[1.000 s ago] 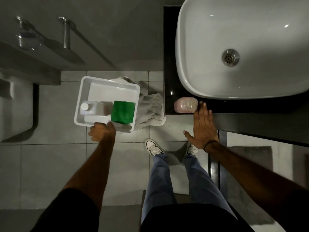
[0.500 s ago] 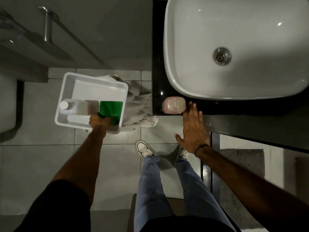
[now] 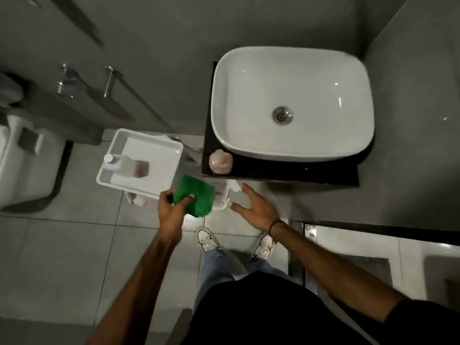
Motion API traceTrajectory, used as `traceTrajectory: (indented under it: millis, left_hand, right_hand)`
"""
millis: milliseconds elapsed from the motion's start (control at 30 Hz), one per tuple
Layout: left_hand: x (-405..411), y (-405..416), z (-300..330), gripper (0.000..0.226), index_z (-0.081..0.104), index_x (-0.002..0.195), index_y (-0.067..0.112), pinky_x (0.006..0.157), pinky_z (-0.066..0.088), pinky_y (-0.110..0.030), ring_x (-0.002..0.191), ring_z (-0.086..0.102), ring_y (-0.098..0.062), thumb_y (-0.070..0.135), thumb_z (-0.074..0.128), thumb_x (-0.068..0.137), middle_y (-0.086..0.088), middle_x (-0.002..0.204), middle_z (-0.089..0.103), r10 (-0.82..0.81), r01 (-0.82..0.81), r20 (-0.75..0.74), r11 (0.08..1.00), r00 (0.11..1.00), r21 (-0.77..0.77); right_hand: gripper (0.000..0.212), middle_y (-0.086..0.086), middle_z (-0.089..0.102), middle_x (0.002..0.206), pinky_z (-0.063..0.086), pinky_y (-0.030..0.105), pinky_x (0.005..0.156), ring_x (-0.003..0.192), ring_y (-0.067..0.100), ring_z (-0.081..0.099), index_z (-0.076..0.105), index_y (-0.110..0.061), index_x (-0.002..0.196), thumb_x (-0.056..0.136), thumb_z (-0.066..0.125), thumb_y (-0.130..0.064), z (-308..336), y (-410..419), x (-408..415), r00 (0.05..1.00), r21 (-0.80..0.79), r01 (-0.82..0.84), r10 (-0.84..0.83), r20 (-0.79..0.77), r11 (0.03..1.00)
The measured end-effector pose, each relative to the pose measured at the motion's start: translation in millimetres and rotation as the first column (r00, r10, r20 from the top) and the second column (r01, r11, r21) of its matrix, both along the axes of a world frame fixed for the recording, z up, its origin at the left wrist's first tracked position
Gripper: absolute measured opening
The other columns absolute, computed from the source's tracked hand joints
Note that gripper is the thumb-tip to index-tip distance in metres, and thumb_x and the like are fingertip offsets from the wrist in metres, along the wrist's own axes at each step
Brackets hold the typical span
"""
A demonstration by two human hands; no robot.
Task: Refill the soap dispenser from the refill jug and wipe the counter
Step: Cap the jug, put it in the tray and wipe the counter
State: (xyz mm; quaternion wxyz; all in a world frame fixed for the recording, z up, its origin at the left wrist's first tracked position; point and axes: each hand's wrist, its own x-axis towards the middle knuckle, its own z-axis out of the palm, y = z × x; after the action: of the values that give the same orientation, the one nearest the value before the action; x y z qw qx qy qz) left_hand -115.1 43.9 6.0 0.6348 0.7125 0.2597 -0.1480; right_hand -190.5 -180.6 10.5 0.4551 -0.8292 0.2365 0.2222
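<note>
My left hand point(image 3: 171, 210) grips a green cloth point(image 3: 196, 199), held in the air just outside the near right corner of a white tray point(image 3: 174, 145). In the tray lies the refill jug point(image 3: 124, 165), pale with a white cap, on its side. A pinkish soap dispenser point(image 3: 220, 161) stands on the black counter point(image 3: 286, 173) at its front left corner, beside the white basin point(image 3: 291, 70). My right hand point(image 3: 256, 207) hovers open below the counter's front edge, to the right of the cloth, fingers spread.
A pale rag point(image 3: 224, 195) lies on the tiled floor under the cloth. A toilet point(image 3: 22, 165) stands at the far left. A metal rail point(image 3: 109, 83) is on the wall. My white shoes point(image 3: 206, 239) stand below the hands. A dark mat point(image 3: 361, 270) lies right.
My left hand took the green cloth out of the tray and lifted it toward the counter. My right hand left the counter edge and dropped lower. The view pulled back.
</note>
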Motion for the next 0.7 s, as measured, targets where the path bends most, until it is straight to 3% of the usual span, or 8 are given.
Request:
traceTrajectory:
  millis: [67,133,233,367,467,567,633,700]
  left_hand:
    - [-26.4,-36.3,8.5,0.044,0.053,0.106,0.011,0.064,0.059,-0.037,0.088,0.066,-0.027,-0.001,0.081,0.075,-0.013,0.1,0.064,-0.069,0.064,-0.028,0.989,0.997,-0.135]
    - [-46.1,-72.5,12.8,0.049,0.055,0.108,0.01,0.071,0.061,-0.041,0.09,0.069,-0.03,0.005,0.084,0.069,-0.018,0.103,0.067,-0.153,0.144,-0.025,0.968,0.988,-0.205]
    - [-55.3,-114.4,14.5,0.051,0.06,0.111,0.012,0.082,0.061,-0.043,0.099,0.07,-0.028,0.018,0.09,0.07,-0.016,0.11,0.07,-0.3,0.296,-0.004,0.943,0.954,-0.15]
    - [-38.3,-139.7,9.7,0.039,0.065,0.11,0.011,0.071,0.055,-0.029,0.094,0.069,-0.022,0.021,0.086,0.079,-0.005,0.1,0.073,-0.392,0.393,-0.087,0.92,0.916,-0.013]
    - [-12.9,-139.0,18.6,0.043,0.056,0.108,0.004,0.073,0.052,-0.034,0.09,0.062,-0.028,0.003,0.085,0.076,-0.01,0.096,0.063,-0.215,0.201,0.005,0.922,0.977,0.331]
    - [17.3,-134.9,31.2,0.035,0.052,0.1,0.017,0.071,0.053,-0.025,0.081,0.059,-0.014,-0.007,0.073,0.085,0.003,0.087,0.065,-0.332,0.257,0.152,0.891,0.931,0.374]
    - [31.3,-131.0,32.5,0.035,0.05,0.106,0.023,0.067,0.054,-0.012,0.077,0.06,-0.002,-0.011,0.056,0.096,0.011,0.089,0.065,-0.481,0.367,0.201,0.829,0.854,0.422]
    - [38.7,-123.5,24.9,0.043,0.05,0.119,0.016,0.078,0.054,-0.021,0.086,0.061,-0.007,-0.011,0.066,0.089,0.002,0.104,0.064,-0.565,0.433,0.179,0.767,0.805,0.474]
  right_hand:
    - [0.081,-0.002,0.059,0.141,0.044,0.033,0.105,0.127,0.018,0.057,0.047,-0.024,0.147,0.08,0.073,-0.061,9.8,-7.3,-7.3,0.944,0.362,0.33,-0.294,-0.153,0.872]
    - [0.054,-0.001,0.072,0.123,0.051,0.038,0.098,0.113,0.019,0.068,0.066,-0.023,0.127,0.082,0.077,-0.05,14.6,-23.6,-15.6,0.873,0.555,0.488,-0.395,-0.287,0.674]
    - [0.022,0.01,0.076,0.112,0.06,0.04,0.086,0.097,0.023,0.075,0.075,-0.017,0.106,0.085,0.079,-0.02,18.6,-56.0,-32.0,0.773,0.627,0.611,-0.536,-0.339,0.484]
    - [0.036,0.019,0.068,0.126,0.055,0.044,0.095,0.107,0.03,0.067,0.065,-0.002,0.126,0.091,0.07,-0.006,20.1,-111.2,-46.1,0.603,0.603,0.745,-0.674,-0.427,0.285]
    - [0.038,0.024,0.065,0.126,0.057,0.041,0.09,0.094,0.03,0.068,0.059,0.005,0.131,0.093,0.063,0.002,23.6,-151.2,-53.3,0.497,0.508,0.823,-0.756,-0.427,0.254]
    - [0.03,0.022,0.07,0.102,0.063,0.032,0.067,0.079,0.03,0.071,0.063,0.005,0.12,0.091,0.063,0.0,28.6,-185.2,-61.6,0.403,0.367,0.888,-0.851,-0.336,0.276]
    - [0.029,0.025,0.071,0.103,0.06,0.048,0.083,0.092,0.039,0.07,0.07,0.005,0.108,0.082,0.074,-0.009,28.0,-203.3,-67.4,0.425,0.105,0.902,-0.904,-0.053,0.418]
    - [0.027,0.02,0.07,0.097,0.056,0.043,0.084,0.09,0.037,0.066,0.072,-0.001,0.091,0.071,0.082,-0.016,30.7,-213.2,-70.2,0.562,-0.236,0.827,-0.767,0.309,0.511]
